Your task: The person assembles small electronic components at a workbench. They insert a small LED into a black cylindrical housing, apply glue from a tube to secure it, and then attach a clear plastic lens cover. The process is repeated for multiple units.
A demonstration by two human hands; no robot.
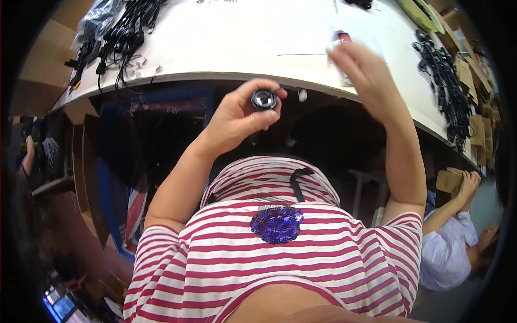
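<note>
My left hand is closed around a short black cylinder, held just off the table's near edge. The cylinder's shiny, round, glassy-looking end faces up, and the rest of it is hidden by the fingers. Over the table on the right, my right hand is raised, its fingers bent and smeared by motion. Right behind those fingers is a small thing with a red and dark label, partly covered by the hand. Whether the hand touches it, I cannot tell.
Black cables lie bundled at the white table's left end, beside clear plastic wrap. More black cables hang over the right side. Cardboard boxes stand at both sides. At the lower right, another person handles a small brown box.
</note>
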